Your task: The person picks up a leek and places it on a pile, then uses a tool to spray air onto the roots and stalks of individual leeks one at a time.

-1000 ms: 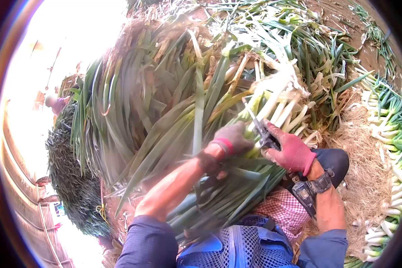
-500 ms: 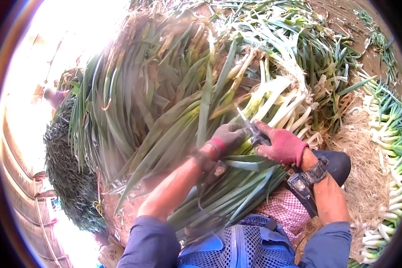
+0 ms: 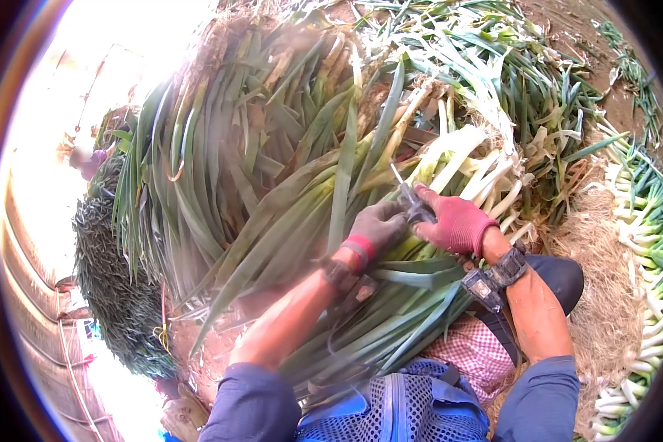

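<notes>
My right hand (image 3: 455,222), in a red glove, is closed round a dark-handled tool (image 3: 414,206) with a thin pale tip pointing up and left. Close beside it, my left hand (image 3: 379,225), in a grey glove with a red cuff, has its fingers curled at the green onion stalks; what they grip is hidden. Long green leaves (image 3: 390,317) lie under both wrists and across my lap. Just beyond my hands are the thick white stalk ends (image 3: 457,166). Both wrists carry strapped devices.
A large heap of green onions (image 3: 236,147) rises ahead and to the left. Darker bundled leaves (image 3: 118,272) stand at the far left. On the right are dry roots (image 3: 600,258) and a row of onions with white ends (image 3: 652,324). A blue mesh bag (image 3: 390,405) is at my front.
My right hand and the tool have shifted slightly left and up, nearer my left hand. My left hand has moved slightly right. The view has shifted a little.
</notes>
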Demonstrator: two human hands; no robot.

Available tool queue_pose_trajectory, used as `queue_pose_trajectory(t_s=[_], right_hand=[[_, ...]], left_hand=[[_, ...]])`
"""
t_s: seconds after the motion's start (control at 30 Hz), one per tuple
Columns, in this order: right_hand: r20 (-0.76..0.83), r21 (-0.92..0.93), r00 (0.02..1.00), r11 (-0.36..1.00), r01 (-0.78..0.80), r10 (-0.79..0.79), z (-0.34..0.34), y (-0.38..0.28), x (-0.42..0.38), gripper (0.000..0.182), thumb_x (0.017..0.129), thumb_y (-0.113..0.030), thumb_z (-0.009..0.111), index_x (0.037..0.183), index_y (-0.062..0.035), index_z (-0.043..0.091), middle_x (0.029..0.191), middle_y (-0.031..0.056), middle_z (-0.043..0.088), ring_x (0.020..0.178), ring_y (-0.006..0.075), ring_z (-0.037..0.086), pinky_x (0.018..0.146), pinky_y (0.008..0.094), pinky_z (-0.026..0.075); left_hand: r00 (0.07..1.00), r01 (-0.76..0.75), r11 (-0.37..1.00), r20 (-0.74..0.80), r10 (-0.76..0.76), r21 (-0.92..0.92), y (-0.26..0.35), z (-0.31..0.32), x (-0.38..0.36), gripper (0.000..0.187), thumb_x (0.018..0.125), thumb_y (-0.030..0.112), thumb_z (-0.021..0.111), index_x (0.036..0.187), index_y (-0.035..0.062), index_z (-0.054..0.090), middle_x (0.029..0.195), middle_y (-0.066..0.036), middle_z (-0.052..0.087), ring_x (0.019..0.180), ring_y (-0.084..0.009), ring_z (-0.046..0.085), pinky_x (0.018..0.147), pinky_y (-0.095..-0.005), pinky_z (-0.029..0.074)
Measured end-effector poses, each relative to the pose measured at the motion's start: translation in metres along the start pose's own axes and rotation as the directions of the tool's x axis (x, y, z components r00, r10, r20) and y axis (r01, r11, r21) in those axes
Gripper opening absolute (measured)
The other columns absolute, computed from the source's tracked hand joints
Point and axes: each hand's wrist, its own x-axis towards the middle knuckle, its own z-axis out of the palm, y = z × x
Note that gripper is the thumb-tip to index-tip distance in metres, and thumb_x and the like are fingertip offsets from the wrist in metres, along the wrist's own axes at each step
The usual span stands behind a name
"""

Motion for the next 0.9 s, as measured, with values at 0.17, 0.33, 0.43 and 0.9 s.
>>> queue_pose_trajectory(t_s=[0.17, 0.33, 0.43, 0.9], right_hand=[[-0.126, -0.032, 0.989, 0.996, -0.084, 0.079, -0.013, 0.007, 0.029, 0.084, 0.089, -0.041, 0.069, 0.162, -0.0113, 0.039, 0.106, 0.0299, 0.074, 0.099, 0.0436, 0.073, 0.09, 0.0473, 0.057], [-0.191, 0.077, 0.961, 0.979, -0.191, 0.202, -0.04, 0.016, 0.072, 0.085, 0.088, -0.04, 0.07, 0.163, -0.0122, 0.04, 0.113, 0.0281, 0.074, 0.103, 0.0417, 0.073, 0.093, 0.045, 0.055], [-0.279, 0.039, 0.945, 0.985, -0.167, 0.172, -0.045, 0.03, 0.098, 0.085, 0.09, -0.039, 0.069, 0.164, -0.0101, 0.037, 0.11, 0.0256, 0.075, 0.099, 0.0376, 0.074, 0.092, 0.0439, 0.056], [-0.203, 0.011, 0.964, 0.985, -0.173, 0.172, -0.04, 0.024, 0.072, 0.087, 0.092, -0.04, 0.063, 0.166, -0.009, 0.032, 0.114, 0.027, 0.074, 0.107, 0.0402, 0.072, 0.099, 0.0449, 0.054]], left_hand=[[1.0, -0.03, 0.999, -0.005, 0.03, 0.022, 0.015, -0.004, -0.003, 0.033, 0.099, 0.017, 0.068, 0.126, -0.0006, 0.072, 0.097, 0.004, 0.07, 0.079, -0.0033, 0.057, 0.068, -0.0227, 0.048], [0.998, -0.054, 0.998, -0.032, 0.053, -0.032, 0.053, -0.015, -0.004, 0.028, 0.1, 0.017, 0.067, 0.12, -0.0021, 0.072, 0.099, 0.0, 0.074, 0.085, -0.0052, 0.062, 0.077, -0.0238, 0.052], [0.977, -0.087, 0.97, -0.171, 0.128, 0.228, 0.068, -0.024, 0.015, 0.033, 0.098, 0.022, 0.071, 0.12, -0.0016, 0.072, 0.107, -0.01, 0.078, 0.095, -0.0143, 0.07, 0.088, -0.03, 0.055], [0.973, 0.131, 0.562, -0.215, 0.085, 0.816, 0.07, -0.03, 0.072, 0.047, 0.092, 0.041, 0.071, 0.125, 0.0076, 0.071, 0.123, -0.022, 0.073, 0.117, -0.0389, 0.069, 0.101, -0.0477, 0.053]])
